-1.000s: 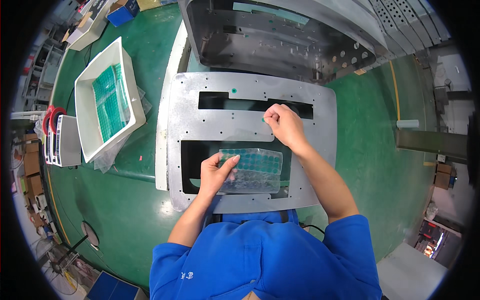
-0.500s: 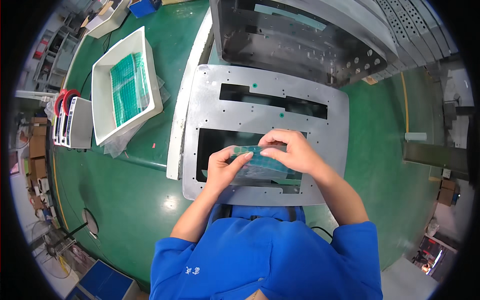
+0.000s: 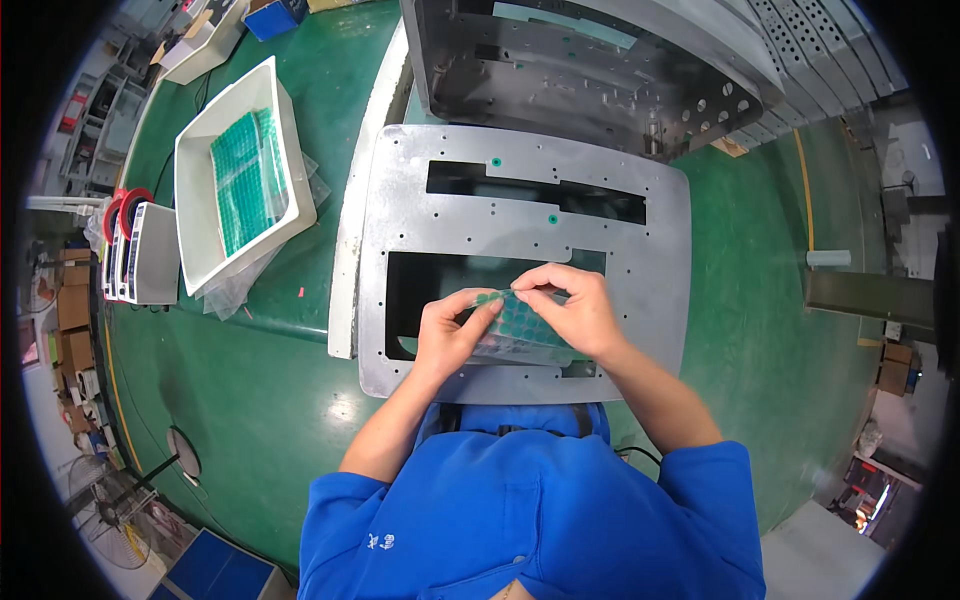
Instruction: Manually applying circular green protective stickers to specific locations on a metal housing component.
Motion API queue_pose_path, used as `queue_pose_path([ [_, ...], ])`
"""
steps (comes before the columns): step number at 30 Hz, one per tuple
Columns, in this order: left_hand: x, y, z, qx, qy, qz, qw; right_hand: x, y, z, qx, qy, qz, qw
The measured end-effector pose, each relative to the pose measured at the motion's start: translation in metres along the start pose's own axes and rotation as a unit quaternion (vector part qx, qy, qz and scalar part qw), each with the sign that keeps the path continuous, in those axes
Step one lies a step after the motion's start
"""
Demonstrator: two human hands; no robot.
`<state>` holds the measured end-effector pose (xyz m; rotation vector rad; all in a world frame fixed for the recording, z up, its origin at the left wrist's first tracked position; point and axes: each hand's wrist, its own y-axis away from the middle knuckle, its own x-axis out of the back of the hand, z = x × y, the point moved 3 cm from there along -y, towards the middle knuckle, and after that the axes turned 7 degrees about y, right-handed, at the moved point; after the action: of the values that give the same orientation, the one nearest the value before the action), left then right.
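Observation:
A clear sheet of round green stickers is stretched between my hands, tilted above the large cutout of a flat grey metal panel. My left hand pinches the sheet's upper left edge between thumb and fingers. At the top edge, the thumb and forefinger of my right hand are pressed together; whether a single sticker is between them is too small to tell. Two green dots, a far green dot and a nearer green dot, sit on the panel's face among small holes.
Behind the panel stands a deep grey metal housing. To the left, a white bin holds more green sticker sheets on a green-topped table. Red-topped white devices stand beside the bin. A fan is at lower left.
The sticker sheet has turned so its green dots face up more clearly. My right fingers have shifted slightly left to its top edge. The whole view has shifted slightly.

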<state>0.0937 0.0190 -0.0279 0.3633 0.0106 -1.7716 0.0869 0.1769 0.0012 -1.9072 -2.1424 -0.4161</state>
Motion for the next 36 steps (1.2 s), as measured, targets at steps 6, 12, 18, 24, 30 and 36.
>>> queue_pose_path([
  [6,0.005,-0.005,-0.016,0.095,0.021,0.013,0.995,-0.003,0.004,-0.004,0.202,0.207,0.086,0.954],
  [12,0.003,-0.009,-0.015,0.058,-0.01,-0.004,0.998,-0.003,0.002,0.019,0.002,-0.021,0.001,1.0],
  [18,0.003,-0.014,-0.02,0.08,0.01,0.008,0.997,-0.002,0.001,0.016,0.079,0.078,0.063,0.992],
  [24,-0.001,-0.019,-0.026,0.112,0.036,0.036,0.992,-0.004,0.001,0.012,0.261,0.255,0.136,0.921],
  [30,0.003,-0.021,-0.028,0.099,0.038,0.074,0.992,0.017,-0.025,0.039,-0.016,0.116,0.108,0.987],
  [36,0.004,-0.018,-0.029,0.117,0.032,0.062,0.991,0.017,-0.036,0.054,-0.079,0.227,0.044,0.97],
])
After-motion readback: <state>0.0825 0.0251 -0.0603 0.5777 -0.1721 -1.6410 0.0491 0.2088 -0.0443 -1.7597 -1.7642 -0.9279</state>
